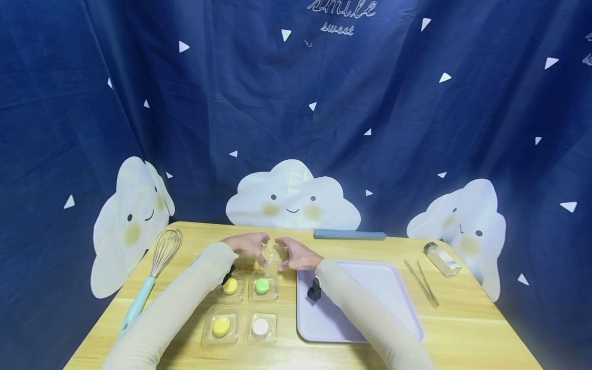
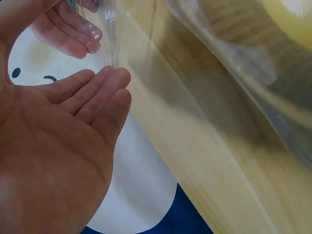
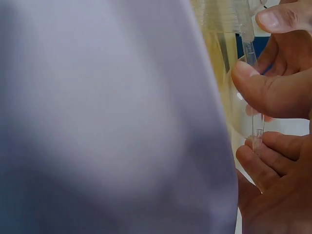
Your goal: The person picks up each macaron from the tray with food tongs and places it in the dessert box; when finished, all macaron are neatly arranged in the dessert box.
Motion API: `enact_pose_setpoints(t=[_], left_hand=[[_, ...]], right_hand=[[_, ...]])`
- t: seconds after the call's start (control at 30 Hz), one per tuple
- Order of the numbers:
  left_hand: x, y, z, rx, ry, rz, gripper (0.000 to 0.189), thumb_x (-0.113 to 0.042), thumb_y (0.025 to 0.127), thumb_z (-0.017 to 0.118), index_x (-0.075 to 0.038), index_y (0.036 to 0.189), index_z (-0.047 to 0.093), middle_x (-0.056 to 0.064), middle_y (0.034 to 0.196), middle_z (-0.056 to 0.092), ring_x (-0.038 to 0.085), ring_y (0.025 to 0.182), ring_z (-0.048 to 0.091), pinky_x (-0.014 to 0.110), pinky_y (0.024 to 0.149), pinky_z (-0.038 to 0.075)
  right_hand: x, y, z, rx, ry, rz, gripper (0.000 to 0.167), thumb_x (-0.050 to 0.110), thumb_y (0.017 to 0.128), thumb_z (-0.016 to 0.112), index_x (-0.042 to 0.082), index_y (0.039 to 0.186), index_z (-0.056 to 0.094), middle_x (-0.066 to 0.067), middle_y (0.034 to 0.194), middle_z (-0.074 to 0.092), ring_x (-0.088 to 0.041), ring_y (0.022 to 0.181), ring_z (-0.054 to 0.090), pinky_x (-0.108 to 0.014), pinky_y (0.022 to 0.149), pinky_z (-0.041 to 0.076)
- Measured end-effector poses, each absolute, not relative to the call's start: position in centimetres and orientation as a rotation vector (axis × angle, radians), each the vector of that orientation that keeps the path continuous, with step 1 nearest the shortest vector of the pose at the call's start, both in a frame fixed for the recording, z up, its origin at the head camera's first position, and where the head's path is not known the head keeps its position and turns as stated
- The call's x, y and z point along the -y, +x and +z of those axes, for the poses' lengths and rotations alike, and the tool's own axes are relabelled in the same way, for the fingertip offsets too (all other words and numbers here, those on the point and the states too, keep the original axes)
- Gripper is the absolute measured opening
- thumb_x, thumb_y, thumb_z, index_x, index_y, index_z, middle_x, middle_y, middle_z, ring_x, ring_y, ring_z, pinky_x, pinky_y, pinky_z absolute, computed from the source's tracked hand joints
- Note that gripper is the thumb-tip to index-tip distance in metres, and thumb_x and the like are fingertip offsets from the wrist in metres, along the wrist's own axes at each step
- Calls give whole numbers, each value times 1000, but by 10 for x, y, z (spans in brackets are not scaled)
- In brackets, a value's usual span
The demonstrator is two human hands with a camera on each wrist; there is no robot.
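My left hand (image 1: 250,244) and right hand (image 1: 299,254) hold a clear domed plastic case (image 1: 274,253) between them, above the back of the table. The case's thin rim (image 3: 257,122) stands edge-on in the right wrist view, with the right thumb and fingers pinching it. In the left wrist view, the fingertips of the left hand (image 2: 63,126) touch the case's edge. Nearer me sit several clear cases with round macarons: a green macaron (image 1: 261,285), a yellow macaron (image 1: 230,286), another yellow macaron (image 1: 221,326) and a pale pink macaron (image 1: 260,327).
A lilac tray (image 1: 370,308) lies under my right forearm. At the left is a whisk (image 1: 150,277) with a light blue handle. Metal tweezers (image 1: 423,285) and a jar with a dark lid (image 1: 442,259) lie right. A long blue bar (image 1: 349,235) lies along the back edge.
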State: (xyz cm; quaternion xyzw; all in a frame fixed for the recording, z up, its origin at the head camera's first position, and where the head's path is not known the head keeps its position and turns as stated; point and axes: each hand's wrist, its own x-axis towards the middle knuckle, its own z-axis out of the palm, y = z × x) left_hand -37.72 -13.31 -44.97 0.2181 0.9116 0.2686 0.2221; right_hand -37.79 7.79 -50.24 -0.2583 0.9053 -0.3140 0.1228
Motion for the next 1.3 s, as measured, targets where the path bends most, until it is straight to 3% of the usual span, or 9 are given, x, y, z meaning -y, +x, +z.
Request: enact_pose_setpoints(t=[0.3, 0.53, 0.87, 1.1, 1.3], left_hand=[[134, -381, -452, -2535, 628, 679, 89, -11, 70, 88, 8, 145, 44, 25, 147, 52, 42, 135, 52, 53, 118, 42], [135, -378, -443, -2577, 647, 648, 80, -11, 72, 87, 7, 140, 49, 23, 141, 57, 40, 130, 55, 53, 115, 44], [138, -376, -439, -2610, 700, 748, 79, -12, 72, 87, 7, 140, 51, 25, 142, 57, 41, 131, 54, 55, 113, 46], [150, -379, -430, -2542, 570, 1204, 83, -38, 88, 76, 1, 151, 39, 20, 146, 54, 35, 131, 57, 50, 114, 46], [165, -381, -414, -2128, 451, 1606, 76, -52, 100, 54, 3, 150, 39, 25, 140, 57, 38, 128, 60, 46, 117, 45]], right_hand=[[-76, -378, -500, -2634, -736, -994, 83, 14, 77, 84, 8, 150, 44, -14, 151, 54, -34, 140, 51, -53, 121, 38], [-77, -377, -494, -2587, -704, -1102, 79, 12, 79, 83, 8, 149, 46, -13, 146, 57, -34, 126, 60, -52, 110, 50], [-77, -375, -485, -2634, -715, -1124, 77, 12, 74, 86, 9, 144, 53, -11, 141, 62, -28, 125, 62, -48, 109, 51], [-80, -369, -472, -2847, -790, -1201, 78, 14, 73, 88, 11, 143, 53, -10, 134, 63, -27, 116, 63, -43, 100, 56], [-84, -367, -464, -3354, -1319, -953, 83, 4, 69, 87, 6, 142, 49, -11, 136, 57, -27, 124, 60, -39, 109, 52]])
